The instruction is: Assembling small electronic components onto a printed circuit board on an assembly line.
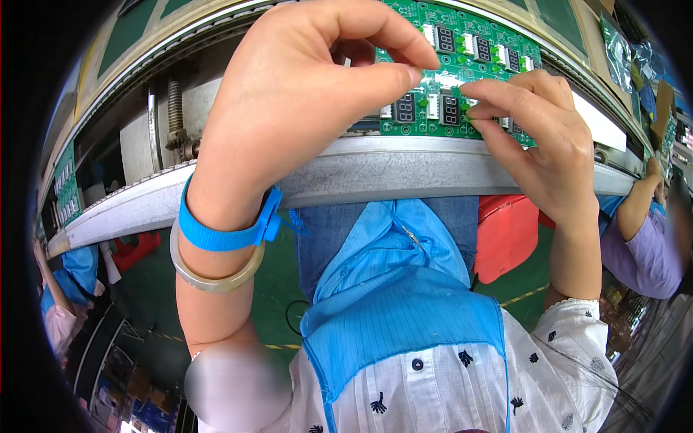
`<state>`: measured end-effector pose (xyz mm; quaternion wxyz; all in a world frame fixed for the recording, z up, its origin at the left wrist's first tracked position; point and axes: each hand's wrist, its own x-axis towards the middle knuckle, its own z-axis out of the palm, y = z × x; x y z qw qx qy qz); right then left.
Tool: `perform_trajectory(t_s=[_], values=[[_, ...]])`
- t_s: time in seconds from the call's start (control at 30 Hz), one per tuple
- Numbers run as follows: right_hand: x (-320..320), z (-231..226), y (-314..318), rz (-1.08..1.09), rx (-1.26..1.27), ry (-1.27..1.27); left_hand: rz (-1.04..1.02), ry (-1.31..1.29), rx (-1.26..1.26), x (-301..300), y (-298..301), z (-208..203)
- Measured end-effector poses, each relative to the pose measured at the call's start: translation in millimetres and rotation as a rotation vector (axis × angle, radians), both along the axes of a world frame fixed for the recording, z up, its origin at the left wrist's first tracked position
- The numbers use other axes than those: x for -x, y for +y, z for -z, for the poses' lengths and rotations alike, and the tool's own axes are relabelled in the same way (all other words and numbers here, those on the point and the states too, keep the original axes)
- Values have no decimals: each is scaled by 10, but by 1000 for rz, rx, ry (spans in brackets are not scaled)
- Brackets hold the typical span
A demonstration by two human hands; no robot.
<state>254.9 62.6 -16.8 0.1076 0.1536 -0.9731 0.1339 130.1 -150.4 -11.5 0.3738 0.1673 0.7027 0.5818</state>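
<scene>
A green circuit board panel (414, 130) lies in front of me, with black digit displays (449, 110), white connectors (433, 106) and small green parts (423, 104) standing on it. My left hand (317, 79) reaches over the board's left side. Its thumb and index fingertips are drawn close together in a pinch above the board; whatever is between them is too small to make out. At the board's right, my right hand (541, 126) pinches a small green part (471, 115) between thumb and index finger, beside a white connector. A blue strap and a pale bangle circle my left wrist.
The board rests at a metal conveyor rail (426, 162) that crosses before me. Another green board (66, 187) is on the line at far left. Co-workers' arms show at the left edge and right (635, 206). A red stool (507, 238) stands below the rail.
</scene>
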Motion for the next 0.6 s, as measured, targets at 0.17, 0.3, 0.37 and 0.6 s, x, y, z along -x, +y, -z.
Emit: perform_trajectory(t_s=[0.17,0.3,0.37,0.6], values=[[4,-2,2,-3,-8,5,-1,-5,-11,3,4,12],[28,8,-12,-10,5,8,2,5,-2,5,4,4],[30,14,-9,-13,23,10,1,-5,-11,7,6,7],[25,22,85,-11,90,8,-10,24,13,-9,51,42]])
